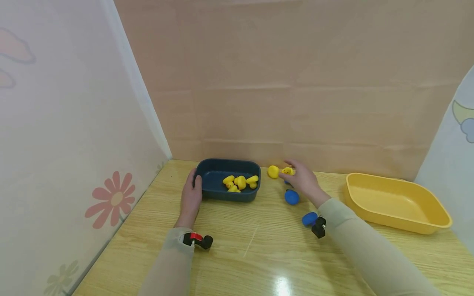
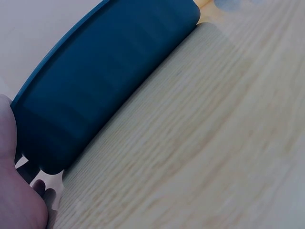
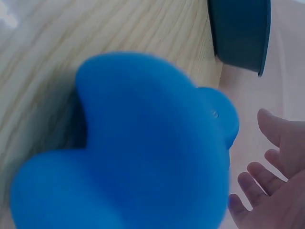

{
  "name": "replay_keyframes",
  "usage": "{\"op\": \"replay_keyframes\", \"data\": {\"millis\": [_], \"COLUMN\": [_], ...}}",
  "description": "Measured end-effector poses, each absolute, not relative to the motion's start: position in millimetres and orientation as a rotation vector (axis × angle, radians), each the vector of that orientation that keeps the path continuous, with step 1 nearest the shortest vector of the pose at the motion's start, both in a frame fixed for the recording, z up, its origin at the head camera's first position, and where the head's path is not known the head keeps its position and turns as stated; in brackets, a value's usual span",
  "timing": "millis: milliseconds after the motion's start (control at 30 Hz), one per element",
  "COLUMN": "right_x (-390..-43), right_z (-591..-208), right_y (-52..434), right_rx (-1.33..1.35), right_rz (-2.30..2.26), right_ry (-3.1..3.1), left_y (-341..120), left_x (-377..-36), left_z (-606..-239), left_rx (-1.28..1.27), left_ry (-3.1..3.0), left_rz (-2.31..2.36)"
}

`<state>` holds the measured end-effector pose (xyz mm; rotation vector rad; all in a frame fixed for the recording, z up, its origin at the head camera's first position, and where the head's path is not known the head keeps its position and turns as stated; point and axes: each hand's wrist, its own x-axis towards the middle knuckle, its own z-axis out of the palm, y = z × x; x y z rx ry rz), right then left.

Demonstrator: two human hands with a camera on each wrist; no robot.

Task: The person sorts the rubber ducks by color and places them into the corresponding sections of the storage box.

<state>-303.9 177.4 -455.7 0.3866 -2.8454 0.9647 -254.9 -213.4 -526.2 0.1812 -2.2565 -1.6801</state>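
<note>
A dark blue tray (image 1: pixel 214 174) (image 2: pixel 105 81) (image 3: pixel 240 33) holds several yellow ducks (image 1: pixel 240 181). My left hand (image 1: pixel 192 191) (image 2: pixel 14 191) grips its left end, thumb on the rim. My right hand (image 1: pixel 300 180) (image 3: pixel 279 186) reaches past the tray's right side, and its spread, nearly straight fingers lie at a yellow duck (image 1: pixel 288 171) on the table. A second yellow duck (image 1: pixel 273 171) sits just left of it. One blue duck (image 1: pixel 291 197) (image 3: pixel 143 152) lies under my right wrist and fills the right wrist view. Another blue duck (image 1: pixel 309 218) lies beside my forearm.
An empty yellow tray (image 1: pixel 396 201) stands at the right on the wooden table (image 1: pixel 252 255). A tan back wall and patterned side screens close in the table on three sides.
</note>
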Motion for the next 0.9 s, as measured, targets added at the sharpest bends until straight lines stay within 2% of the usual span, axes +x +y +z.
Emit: {"op": "replay_keyframes", "data": {"millis": [900], "right_x": [-320], "right_z": [-468], "right_y": [190], "right_rx": [0.377], "right_rz": [0.758], "right_ry": [-2.899], "left_y": [-212], "left_x": [-255], "left_z": [-528], "left_rx": [0.194], "left_ry": [-2.270], "left_rz": [-1.695]}}
